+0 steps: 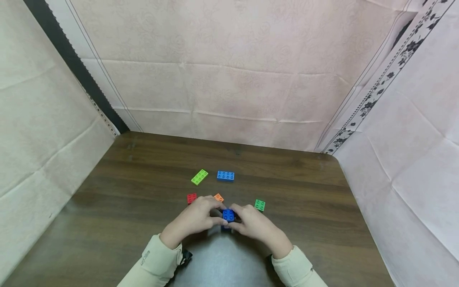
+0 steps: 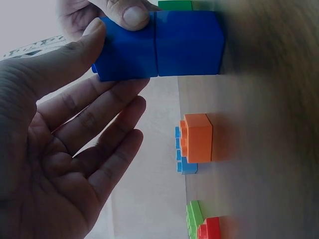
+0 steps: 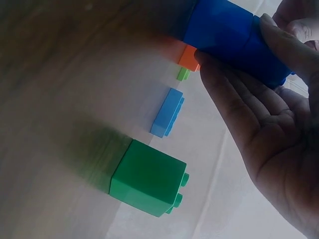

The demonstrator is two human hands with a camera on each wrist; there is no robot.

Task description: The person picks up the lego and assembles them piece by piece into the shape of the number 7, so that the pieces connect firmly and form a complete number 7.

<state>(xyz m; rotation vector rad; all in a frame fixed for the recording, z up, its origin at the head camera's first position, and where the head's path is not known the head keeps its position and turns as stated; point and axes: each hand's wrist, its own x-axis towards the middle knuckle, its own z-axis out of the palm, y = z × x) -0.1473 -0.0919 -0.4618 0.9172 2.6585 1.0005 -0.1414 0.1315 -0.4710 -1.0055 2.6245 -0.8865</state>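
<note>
Two dark blue toy building bricks stand one on top of the other near the middle of the table. A thin seam shows between the upper brick (image 2: 128, 52) and the lower brick (image 2: 189, 45). My left hand (image 1: 195, 215) pinches the upper brick between thumb and fingers from the left. From the opposite side, my right hand (image 1: 255, 223) grips the same brick, its thumb (image 3: 289, 47) across the side and a fingertip reaching down beside the lower brick. In the head view the hands hide much of the lower brick.
Beyond the hands lie an orange brick (image 1: 218, 197), a red brick (image 1: 191, 198), a lime green brick (image 1: 199, 177) and a long light blue brick (image 1: 225, 176). A green brick (image 1: 259, 205) sits beside the right hand. White cloth (image 1: 215, 87) hangs behind the wooden table (image 1: 143, 171).
</note>
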